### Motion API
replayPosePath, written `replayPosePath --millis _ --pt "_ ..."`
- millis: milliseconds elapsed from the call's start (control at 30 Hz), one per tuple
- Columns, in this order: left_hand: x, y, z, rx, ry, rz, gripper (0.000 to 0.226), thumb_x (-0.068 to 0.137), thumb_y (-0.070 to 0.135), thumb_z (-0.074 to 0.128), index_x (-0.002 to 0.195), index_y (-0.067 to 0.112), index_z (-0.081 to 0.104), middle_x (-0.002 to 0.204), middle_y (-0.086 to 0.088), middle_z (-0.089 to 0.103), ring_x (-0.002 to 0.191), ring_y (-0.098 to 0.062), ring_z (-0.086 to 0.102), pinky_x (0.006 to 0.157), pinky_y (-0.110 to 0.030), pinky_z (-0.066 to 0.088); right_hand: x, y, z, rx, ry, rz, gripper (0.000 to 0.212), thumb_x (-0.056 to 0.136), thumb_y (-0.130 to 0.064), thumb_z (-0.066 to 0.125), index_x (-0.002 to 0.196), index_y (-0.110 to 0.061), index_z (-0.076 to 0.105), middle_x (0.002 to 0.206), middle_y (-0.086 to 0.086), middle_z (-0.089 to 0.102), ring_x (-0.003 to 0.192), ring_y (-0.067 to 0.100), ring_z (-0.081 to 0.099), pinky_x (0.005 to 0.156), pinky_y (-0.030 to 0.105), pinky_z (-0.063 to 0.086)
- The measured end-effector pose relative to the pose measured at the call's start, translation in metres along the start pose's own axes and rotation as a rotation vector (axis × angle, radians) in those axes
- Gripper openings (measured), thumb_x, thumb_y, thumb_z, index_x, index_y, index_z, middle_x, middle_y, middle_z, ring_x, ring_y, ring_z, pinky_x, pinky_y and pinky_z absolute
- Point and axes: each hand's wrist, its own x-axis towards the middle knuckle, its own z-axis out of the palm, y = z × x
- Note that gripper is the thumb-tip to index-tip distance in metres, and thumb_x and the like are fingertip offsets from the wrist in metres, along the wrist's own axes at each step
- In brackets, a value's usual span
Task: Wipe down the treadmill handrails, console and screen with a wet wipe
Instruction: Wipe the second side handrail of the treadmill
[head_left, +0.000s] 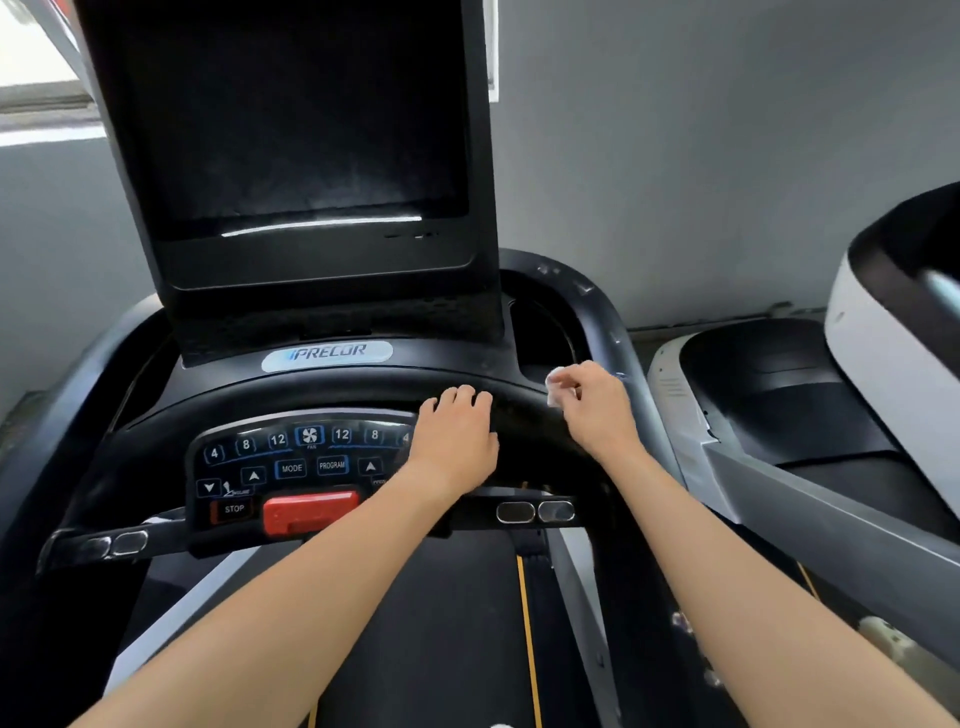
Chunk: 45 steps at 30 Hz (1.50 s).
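The oval badge (327, 354) reading PRECOR sits at the middle of the treadmill, and everything else places off it. Directly above it stands the dark, unlit screen (291, 130), tilted back. Below it is the console keypad (301, 462), with keys marked 4, 8, 12, a fan symbol, 12, 8, then MODE and PROGRAM between arrow keys. Lower still come a STOP key (234, 509) and a red bar (310, 512). Below and right of the badge, the left hand (454, 441) holds the arched bar (363, 389), fingers curled over its crest. Further right of the badge, beside the dark side pocket (545, 338), the right hand (597, 405) pinches a bunched white wet wipe (555, 387). Its visible strip runs toward and away from the person, pressed on the console's right shoulder just inside the right handrail (605, 312). Far right of the badge stands another machine (779, 389).
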Motion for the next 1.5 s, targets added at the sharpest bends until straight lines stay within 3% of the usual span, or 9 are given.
replayPosePath --millis 167,367,467,633,867,1100,1200,1333,1500 --pt "0.024 0.014 -0.033 -0.102 0.035 0.114 0.049 0.103 0.039 0.049 0.146 0.016 0.046 0.14 -0.005 0.053 0.126 -0.027 0.054 0.101 -0.043 0.046 0.013 -0.025 -0.021 0.249 0.114 0.043 0.022 0.093 -0.005 0.066 0.109 -0.017 0.075 0.104 0.0 0.069 0.094 0.012 0.065 0.094 0.029 0.052" --pt "0.066 -0.006 -0.054 -0.13 -0.012 0.187 0.05 0.105 0.034 0.046 0.151 0.018 0.04 0.137 -0.003 0.052 0.119 -0.027 0.059 0.091 -0.043 0.051 0.046 -0.039 -0.015 0.197 0.132 0.029 0.015 0.097 -0.013 0.067 0.105 -0.019 0.078 0.105 -0.006 0.065 0.1 0.006 0.064 0.091 0.019 0.048" --pt "0.098 -0.024 -0.054 -0.087 0.0 0.245 0.047 0.103 0.031 0.049 0.148 0.017 0.043 0.134 -0.004 0.052 0.12 -0.026 0.055 0.094 -0.042 0.051 0.063 -0.033 -0.005 0.122 0.171 0.053 0.014 0.096 -0.015 0.067 0.099 -0.021 0.079 0.101 -0.003 0.064 0.096 0.012 0.064 0.089 0.026 0.049" --pt "0.145 -0.038 -0.05 0.101 0.144 0.468 0.032 0.096 0.023 0.055 0.125 0.016 0.064 0.13 -0.003 0.058 0.13 -0.024 0.047 0.106 -0.038 0.042 0.089 -0.026 0.007 0.028 0.197 0.159 0.013 0.096 -0.014 0.067 0.092 -0.018 0.078 0.099 -0.002 0.063 0.093 0.014 0.064 0.085 0.025 0.049" --pt "0.185 -0.04 -0.051 0.485 0.118 0.523 0.03 0.099 0.028 0.054 0.123 0.018 0.069 0.145 -0.011 0.053 0.156 -0.033 0.02 0.126 -0.06 0.001 0.114 -0.027 0.009 -0.03 0.253 0.163 0.016 0.094 -0.007 0.064 0.103 -0.012 0.077 0.104 -0.005 0.067 0.092 0.009 0.062 0.086 0.02 0.047" --pt "0.202 -0.043 -0.059 0.592 0.148 0.505 0.035 0.101 0.029 0.052 0.13 0.016 0.066 0.141 -0.008 0.058 0.151 -0.03 0.03 0.125 -0.057 -0.01 0.167 -0.025 0.015 -0.151 0.258 0.006 0.018 0.095 -0.008 0.064 0.107 -0.007 0.078 0.113 0.003 0.069 0.102 0.019 0.063 0.093 0.022 0.043" --pt "0.203 -0.04 -0.059 0.574 0.124 0.495 0.031 0.101 0.028 0.051 0.124 0.017 0.07 0.133 -0.006 0.062 0.147 -0.029 0.034 0.127 -0.056 -0.008 0.191 -0.017 0.026 -0.214 0.193 -0.029 0.019 0.097 -0.007 0.061 0.109 -0.005 0.076 0.12 0.007 0.067 0.109 0.026 0.061 0.098 0.036 0.048" --pt "0.208 -0.037 -0.053 0.582 0.125 0.477 0.032 0.101 0.031 0.05 0.12 0.017 0.072 0.128 -0.005 0.065 0.145 -0.029 0.038 0.127 -0.055 -0.007 0.208 0.007 0.042 -0.396 0.071 -0.12 0.02 0.096 -0.002 0.054 0.105 -0.01 0.07 0.112 0.005 0.067 0.096 0.027 0.055 0.077 0.039 0.053" --pt "0.212 -0.032 -0.041 0.629 0.153 0.438 0.042 0.105 0.034 0.04 0.126 0.012 0.07 0.134 -0.01 0.064 0.148 -0.031 0.035 0.127 -0.055 -0.008 0.22 0.023 0.051 -0.521 0.036 -0.263 0.056 0.091 0.004 0.06 0.144 -0.011 0.053 0.135 -0.003 0.059 0.114 0.023 0.052 0.08 0.035 0.055"
